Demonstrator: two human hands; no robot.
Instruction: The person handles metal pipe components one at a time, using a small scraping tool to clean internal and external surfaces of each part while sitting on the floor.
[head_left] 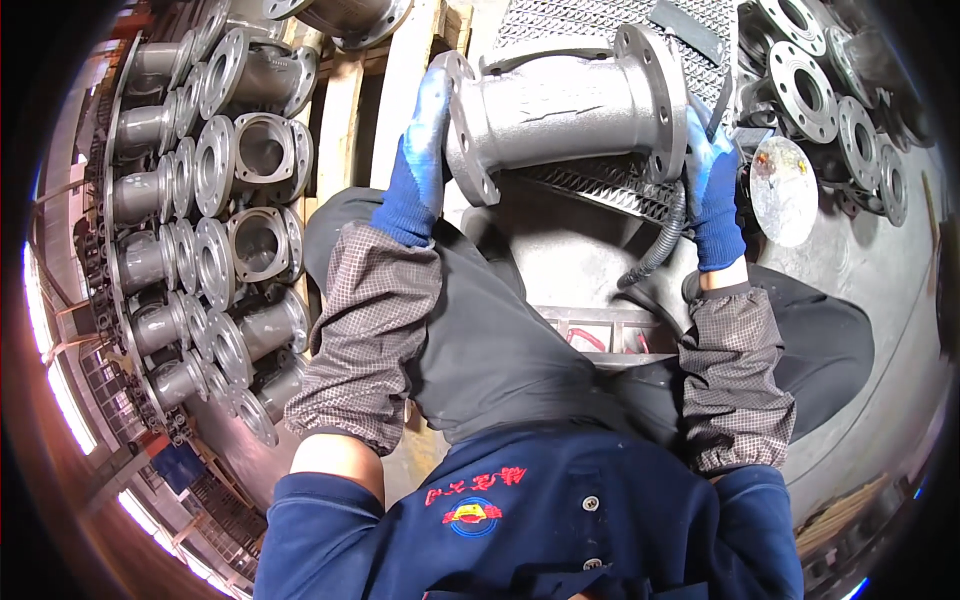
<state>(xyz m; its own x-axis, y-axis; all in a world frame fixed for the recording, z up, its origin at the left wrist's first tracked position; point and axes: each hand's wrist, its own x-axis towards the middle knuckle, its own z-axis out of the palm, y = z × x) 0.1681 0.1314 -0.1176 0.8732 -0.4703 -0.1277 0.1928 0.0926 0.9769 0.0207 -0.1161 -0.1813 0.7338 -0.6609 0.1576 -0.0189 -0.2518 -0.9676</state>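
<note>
Between my two gloved hands lies a grey flanged valve body (560, 108), a metal casting with a round bolt-hole flange at each end. My left hand (425, 135) in its blue glove presses around the left flange. At the opposite end, my right hand (709, 165) clasps the right flange, its fingers partly hidden behind the rim. The casting is held level, just over or on a perforated metal bench top (600, 188); I cannot tell whether it touches. A ribbed black hose (664, 245) hangs below, beside my right wrist.
Rows of similar grey flanged castings (235, 165) stand stacked at the left by a wooden pallet (340, 125). More castings (803, 92) are piled at the far right, near a round pale disc (784, 191). A dark flat bar (688, 30) lies on the bench's mesh.
</note>
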